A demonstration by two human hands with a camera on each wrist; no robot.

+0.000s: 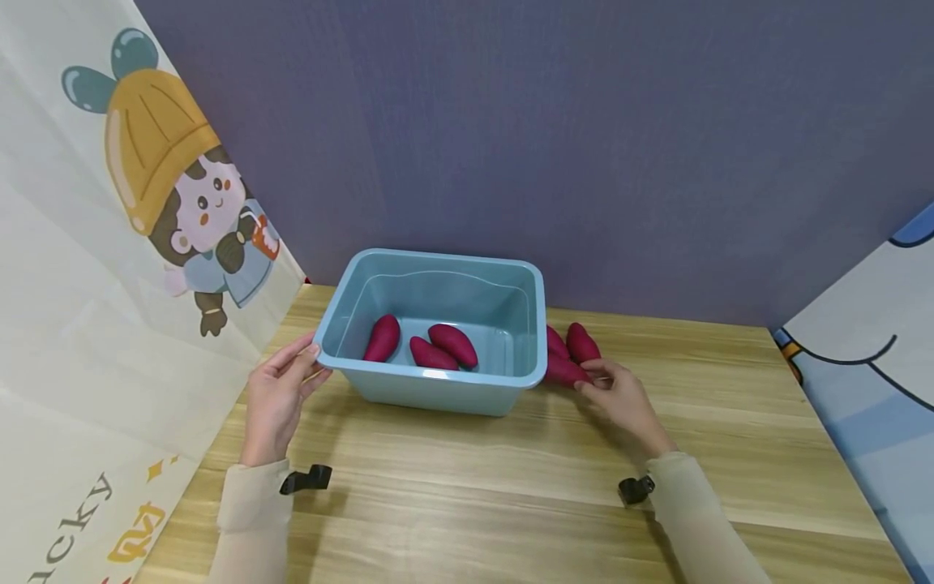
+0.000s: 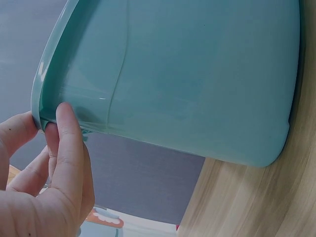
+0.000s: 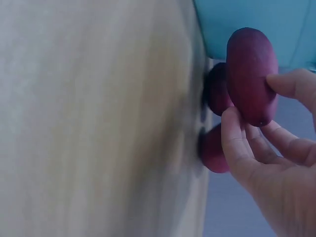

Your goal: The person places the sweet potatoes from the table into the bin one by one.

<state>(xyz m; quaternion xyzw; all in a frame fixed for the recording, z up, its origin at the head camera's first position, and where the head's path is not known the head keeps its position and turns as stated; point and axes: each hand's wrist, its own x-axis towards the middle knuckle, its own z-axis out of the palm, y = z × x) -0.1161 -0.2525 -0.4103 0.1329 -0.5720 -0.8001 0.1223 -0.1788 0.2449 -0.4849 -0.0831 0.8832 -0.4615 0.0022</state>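
Observation:
A light blue plastic bin [image 1: 438, 395] stands on the table with three dark red sweet potatoes lying inside, one at the left [image 1: 383, 338] and two near the middle [image 1: 454, 344]. My left hand [image 1: 280, 397] pinches the bin's rim at its front left corner, thumb and fingers on either side of the lip in the left wrist view. Beside the bin's right end, my right hand [image 1: 620, 399] holds a sweet potato [image 3: 252, 74] between thumb and fingertips, above the tabletop. Two more sweet potatoes [image 1: 582, 344] lie behind it, one partly hidden by the bin.
The wooden table [image 1: 452, 495] backs onto a dark grey-blue wall [image 1: 584, 146]. A white printed curtain [image 1: 66, 268] hangs along the left side, and another printed sheet [image 1: 868, 389] borders the right. Each wrist wears a small black camera [image 1: 306, 478].

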